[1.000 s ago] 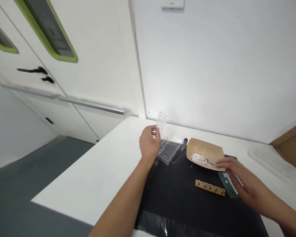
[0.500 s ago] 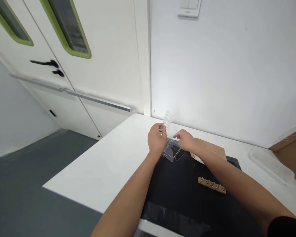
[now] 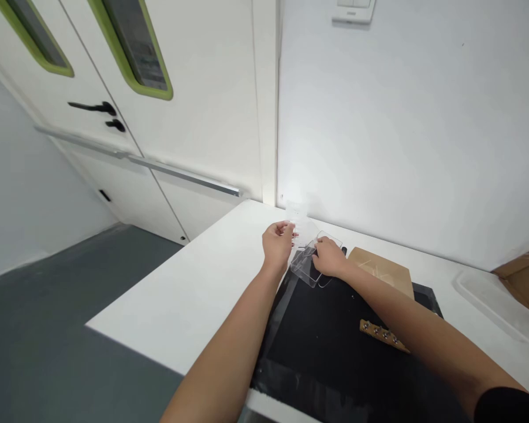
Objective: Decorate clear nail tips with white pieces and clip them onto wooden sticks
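My left hand (image 3: 277,245) pinches a thin, clear ribbed plastic piece (image 3: 297,214) that stands up above the far end of the black mat (image 3: 317,346). To its right, my right hand (image 3: 330,256) has its fingers curled at a clear plastic box (image 3: 304,269). This box rests on the mat's far left corner, partly hidden by the right hand. Closer to me lies a wooden strip (image 3: 381,336) with several metal studs, its right end covered by my right forearm.
A brown kraft-paper piece (image 3: 381,267) lies beyond my right forearm. On the white table (image 3: 176,299) at the right sits a clear shallow tray (image 3: 494,302), near a cardboard box (image 3: 526,273). A wall and a double door (image 3: 203,106) stand behind.
The ribbed plastic piece has turned and shows a broader face. My right hand has moved onto the clear box from above it. The view has shifted slightly.
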Motion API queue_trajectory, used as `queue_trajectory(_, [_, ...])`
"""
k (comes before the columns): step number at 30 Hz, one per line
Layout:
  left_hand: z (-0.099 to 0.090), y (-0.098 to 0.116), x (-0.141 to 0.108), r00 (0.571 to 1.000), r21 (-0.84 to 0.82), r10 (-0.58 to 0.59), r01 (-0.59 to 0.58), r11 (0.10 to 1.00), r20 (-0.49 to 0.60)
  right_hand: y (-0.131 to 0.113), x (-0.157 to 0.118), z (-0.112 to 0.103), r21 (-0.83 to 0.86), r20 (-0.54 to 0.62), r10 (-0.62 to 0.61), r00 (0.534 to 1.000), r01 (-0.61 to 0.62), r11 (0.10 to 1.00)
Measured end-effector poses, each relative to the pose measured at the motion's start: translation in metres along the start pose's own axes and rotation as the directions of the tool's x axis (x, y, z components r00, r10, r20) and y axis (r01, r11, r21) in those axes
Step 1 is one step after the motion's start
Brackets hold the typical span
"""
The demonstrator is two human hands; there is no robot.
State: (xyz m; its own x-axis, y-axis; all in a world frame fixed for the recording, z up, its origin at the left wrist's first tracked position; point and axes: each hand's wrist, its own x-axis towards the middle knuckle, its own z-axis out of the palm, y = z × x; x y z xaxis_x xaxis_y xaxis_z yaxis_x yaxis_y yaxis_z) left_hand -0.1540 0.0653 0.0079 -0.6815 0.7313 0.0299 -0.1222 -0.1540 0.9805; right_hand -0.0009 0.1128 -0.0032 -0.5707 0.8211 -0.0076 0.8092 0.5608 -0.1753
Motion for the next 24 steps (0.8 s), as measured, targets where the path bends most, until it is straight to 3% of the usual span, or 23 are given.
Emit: queue_trajectory(24, [0.0052,-0.0088,-0.0010,0.999,0.004,0.050,-0.050,0.999,0.001,-0.0020,-0.0038,0.0001,-0.005,-0.028,-0.167,0.986,0.167,0.986])
